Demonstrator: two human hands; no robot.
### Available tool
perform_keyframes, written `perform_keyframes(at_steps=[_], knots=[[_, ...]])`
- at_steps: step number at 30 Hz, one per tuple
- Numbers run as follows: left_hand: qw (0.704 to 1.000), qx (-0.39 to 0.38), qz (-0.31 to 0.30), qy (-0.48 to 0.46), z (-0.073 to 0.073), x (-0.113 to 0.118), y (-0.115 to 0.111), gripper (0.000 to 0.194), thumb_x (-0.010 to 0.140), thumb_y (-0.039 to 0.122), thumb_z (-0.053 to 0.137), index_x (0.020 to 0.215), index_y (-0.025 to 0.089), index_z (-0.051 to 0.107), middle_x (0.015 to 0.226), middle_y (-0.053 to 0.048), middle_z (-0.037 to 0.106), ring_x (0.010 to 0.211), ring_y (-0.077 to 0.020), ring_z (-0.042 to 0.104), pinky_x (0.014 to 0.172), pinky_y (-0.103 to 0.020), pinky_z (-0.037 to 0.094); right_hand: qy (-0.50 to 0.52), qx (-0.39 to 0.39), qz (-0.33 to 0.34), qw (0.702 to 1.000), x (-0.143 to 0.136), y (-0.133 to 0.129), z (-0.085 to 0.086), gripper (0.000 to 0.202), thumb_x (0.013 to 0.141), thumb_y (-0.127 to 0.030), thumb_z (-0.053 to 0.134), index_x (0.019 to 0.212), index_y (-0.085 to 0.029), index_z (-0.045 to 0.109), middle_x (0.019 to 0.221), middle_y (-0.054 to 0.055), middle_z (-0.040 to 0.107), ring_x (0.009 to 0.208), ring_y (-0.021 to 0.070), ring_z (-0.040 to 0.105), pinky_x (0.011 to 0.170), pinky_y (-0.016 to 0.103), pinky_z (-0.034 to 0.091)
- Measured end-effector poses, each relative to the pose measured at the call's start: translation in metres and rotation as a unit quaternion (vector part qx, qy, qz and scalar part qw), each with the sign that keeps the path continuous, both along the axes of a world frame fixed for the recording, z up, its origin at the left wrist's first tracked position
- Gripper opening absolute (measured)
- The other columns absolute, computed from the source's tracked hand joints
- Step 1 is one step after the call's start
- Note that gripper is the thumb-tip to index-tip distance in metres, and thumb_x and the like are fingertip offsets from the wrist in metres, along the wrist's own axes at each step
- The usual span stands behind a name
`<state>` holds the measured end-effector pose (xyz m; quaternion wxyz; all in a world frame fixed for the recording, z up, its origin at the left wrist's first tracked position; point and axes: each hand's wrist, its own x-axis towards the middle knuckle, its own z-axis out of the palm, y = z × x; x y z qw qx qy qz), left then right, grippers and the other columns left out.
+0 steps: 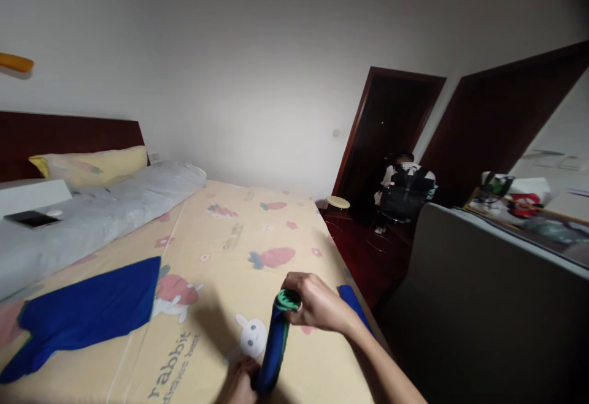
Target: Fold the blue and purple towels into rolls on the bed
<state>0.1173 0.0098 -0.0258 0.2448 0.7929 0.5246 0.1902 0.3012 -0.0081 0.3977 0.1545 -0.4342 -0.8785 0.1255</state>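
Above the patterned bed sheet (239, 220), my right hand (315, 303) is closed on the upper end of a blue strip of cloth (276, 346) with green edging, bunched at its top. My left hand (242, 382) is at the bottom edge of the view, closed round the lower end of the same strip; its fingers are partly dark and cut off. A blue cloth (92, 306) lies spread flat on the bed at the left. Another blue piece (355, 307) lies at the bed's right edge, partly behind my right forearm.
A grey blanket (133, 198), a pillow (101, 168) and a dark phone-like device (32, 219) are at the left. Beyond the bed stand a round stool (338, 202) and a seated person (405, 186). A grey panel (483, 293) and a cluttered table (556, 226) are at the right.
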Motion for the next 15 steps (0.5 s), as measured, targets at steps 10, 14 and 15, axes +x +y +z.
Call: perform_keyframes(at_steps=[10,14,15], knots=[[0.993,0.085,-0.051,0.067,-0.032,-0.018,0.001,0.075,0.076,0.032,0.063,0.147,0.033,0.039,0.151,-0.004,0.045,0.137,-0.0308,0.044,0.111,-0.049,0.037,-0.049,-0.006,-0.116,0.992,0.095,-0.008,0.059,0.013,0.067,-0.014,0.064,0.078,-0.020,0.060,0.079,-0.001,0.062,0.070,0.0125,0.052,0.065,0.023,0.038],[0.984,0.148,-0.056,0.080,-0.043,-0.021,-0.001,0.073,0.077,0.026,0.061,0.146,0.035,0.039,0.150,0.000,0.048,0.134,-0.0269,0.048,0.110,-0.043,0.039,-0.056,-0.012,-0.198,0.978,0.141,-0.002,0.045,0.017,0.066,-0.019,0.065,0.083,-0.020,0.066,0.082,0.001,0.067,0.072,0.0148,0.057,0.066,0.024,0.040],[0.982,0.159,-0.060,0.079,-0.044,-0.022,-0.001,0.073,0.078,0.025,0.060,0.146,0.035,0.039,0.149,0.001,0.048,0.134,-0.0258,0.049,0.110,-0.042,0.039,-0.059,-0.016,-0.212,0.975,0.151,0.001,0.038,0.017,0.066,-0.019,0.065,0.082,-0.020,0.066,0.083,0.001,0.068,0.073,0.0151,0.058,0.066,0.024,0.041]])
